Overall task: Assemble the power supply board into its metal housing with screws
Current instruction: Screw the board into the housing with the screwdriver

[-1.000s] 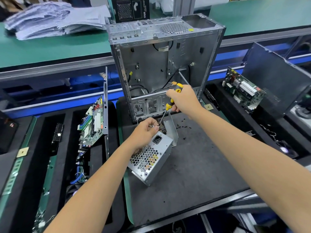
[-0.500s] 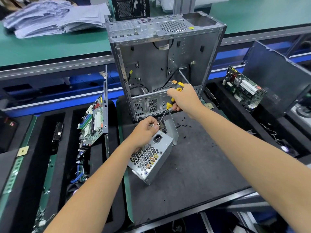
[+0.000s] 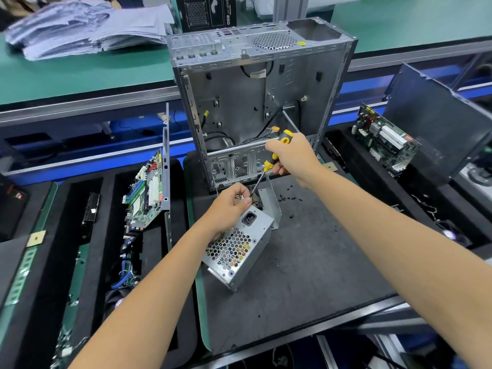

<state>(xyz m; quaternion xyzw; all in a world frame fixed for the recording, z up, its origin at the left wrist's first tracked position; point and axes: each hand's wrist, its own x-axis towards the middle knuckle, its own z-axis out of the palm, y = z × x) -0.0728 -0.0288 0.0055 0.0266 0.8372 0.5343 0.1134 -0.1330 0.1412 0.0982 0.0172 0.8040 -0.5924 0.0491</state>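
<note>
Dark mat (image 3: 306, 262); left fingers (image 3: 241, 194) steady perforated steel housing (image 3: 237, 251), perhaps; right fingers (image 3: 277, 153) grip screwdriver (image 3: 277, 153)

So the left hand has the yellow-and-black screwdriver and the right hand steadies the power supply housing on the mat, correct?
Hands are swapped. The head view shows the right hand gripping the yellow-and-black screwdriver, while the left hand steadies the power supply housing on the mat.
</note>
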